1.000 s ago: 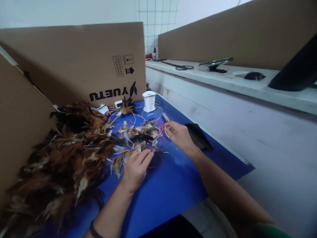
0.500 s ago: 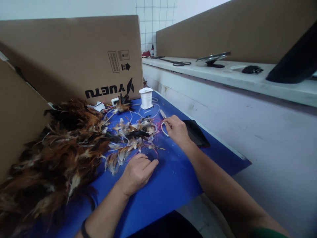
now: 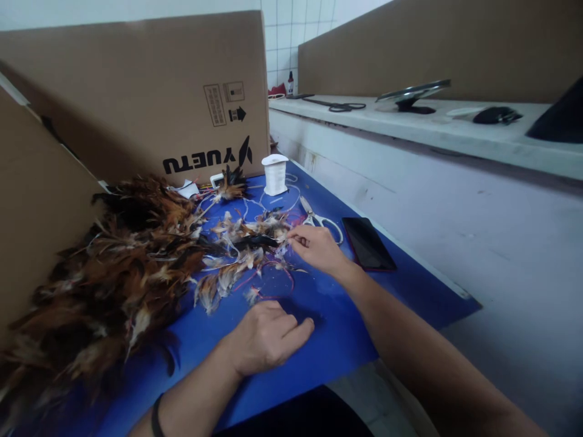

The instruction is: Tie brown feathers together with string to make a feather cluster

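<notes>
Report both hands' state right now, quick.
Left hand: loosely curled near the red cord; can't tell if holding.
Right hand: curled at the edge of the feathers; grip can't be told.

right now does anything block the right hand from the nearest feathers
Nothing visible stands between the right hand and the feathers; it is at their edge. The scissors lie beyond the hand, out of that path.

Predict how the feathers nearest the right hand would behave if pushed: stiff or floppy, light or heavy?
The feathers by the right hand would probably be light for their bulk, looking thin and wispy. They would likely flop, since their soft edges splay loosely over the table. Some may drag together, as white string winds among them.
</notes>
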A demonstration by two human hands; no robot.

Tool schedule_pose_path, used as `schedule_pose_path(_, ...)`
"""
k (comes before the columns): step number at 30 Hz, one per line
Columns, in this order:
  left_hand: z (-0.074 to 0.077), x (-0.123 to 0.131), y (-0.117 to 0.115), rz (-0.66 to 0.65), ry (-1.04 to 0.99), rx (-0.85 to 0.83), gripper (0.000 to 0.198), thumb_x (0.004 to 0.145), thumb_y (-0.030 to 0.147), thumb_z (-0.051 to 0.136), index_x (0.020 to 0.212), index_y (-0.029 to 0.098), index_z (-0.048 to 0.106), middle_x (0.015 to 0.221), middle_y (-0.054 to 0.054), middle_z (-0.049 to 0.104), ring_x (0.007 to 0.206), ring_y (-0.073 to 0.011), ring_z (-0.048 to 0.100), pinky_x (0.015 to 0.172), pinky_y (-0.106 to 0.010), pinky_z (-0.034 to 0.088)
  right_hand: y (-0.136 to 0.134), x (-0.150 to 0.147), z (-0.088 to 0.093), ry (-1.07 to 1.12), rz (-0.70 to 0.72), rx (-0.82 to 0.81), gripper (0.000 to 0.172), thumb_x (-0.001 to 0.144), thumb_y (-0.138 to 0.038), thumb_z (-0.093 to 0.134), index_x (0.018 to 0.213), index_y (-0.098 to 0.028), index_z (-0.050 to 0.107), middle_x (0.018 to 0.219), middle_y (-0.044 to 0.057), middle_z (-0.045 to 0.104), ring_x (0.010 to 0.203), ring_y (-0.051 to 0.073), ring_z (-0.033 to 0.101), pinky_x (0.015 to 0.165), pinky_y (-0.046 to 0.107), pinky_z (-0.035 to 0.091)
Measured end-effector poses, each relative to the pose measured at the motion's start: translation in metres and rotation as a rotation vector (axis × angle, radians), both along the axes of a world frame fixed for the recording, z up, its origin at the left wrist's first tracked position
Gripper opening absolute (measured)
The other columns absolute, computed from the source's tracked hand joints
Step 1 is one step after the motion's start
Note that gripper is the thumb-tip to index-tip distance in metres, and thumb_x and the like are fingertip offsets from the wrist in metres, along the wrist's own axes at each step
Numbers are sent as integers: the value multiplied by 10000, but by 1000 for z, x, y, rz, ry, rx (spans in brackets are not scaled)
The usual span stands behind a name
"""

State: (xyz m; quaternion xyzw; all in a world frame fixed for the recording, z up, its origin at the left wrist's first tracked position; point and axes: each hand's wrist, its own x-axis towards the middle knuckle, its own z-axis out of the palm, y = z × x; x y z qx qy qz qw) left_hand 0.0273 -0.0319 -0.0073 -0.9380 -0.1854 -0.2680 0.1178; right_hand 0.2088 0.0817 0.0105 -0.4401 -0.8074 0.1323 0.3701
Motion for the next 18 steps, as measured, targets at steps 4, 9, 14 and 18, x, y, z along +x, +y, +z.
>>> schedule_pose_path(4, 1, 2, -1, -16, 5, -10, 190, 862, 135, 480, 1039, 118, 547, 518, 54, 478, 449, -85, 435, 466, -258, 347, -9, -1, 7, -97, 178, -114, 171, 745, -128, 501, 789, -173, 660, 583, -38, 557, 516, 78, 471, 549, 187, 345)
schedule_pose_path(9, 1, 4, 0, -42, 8, -5, 173, 854, 134, 504, 1015, 103, 560, 509, 57, 478, 436, -86, 424, 453, -257, 358, -19, -3, 15, -238, 195, -235, 84, 737, -200, 562, 714, -177, 640, 511, -51, 485, 477, 70, 413, 509, 194, 285)
schedule_pose_path(14, 0, 5, 0, -39, 11, -12, 156, 864, 130, 487, 994, 105, 570, 512, 55, 486, 433, -85, 429, 450, -257, 366, -25, -6, 14, -477, 130, -293, 176, 713, -335, 634, 637, -178, 612, 543, -12, 556, 518, 102, 458, 516, 228, 263)
schedule_pose_path(18, 0, 6, 0, -46, 9, -6, 146, 863, 121, 487, 982, 105, 571, 510, 58, 487, 431, -85, 437, 440, -259, 356, -26, -6, 13, -460, 252, -359, 91, 714, -183, 586, 629, -168, 617, 516, -20, 537, 491, 88, 447, 498, 220, 275)
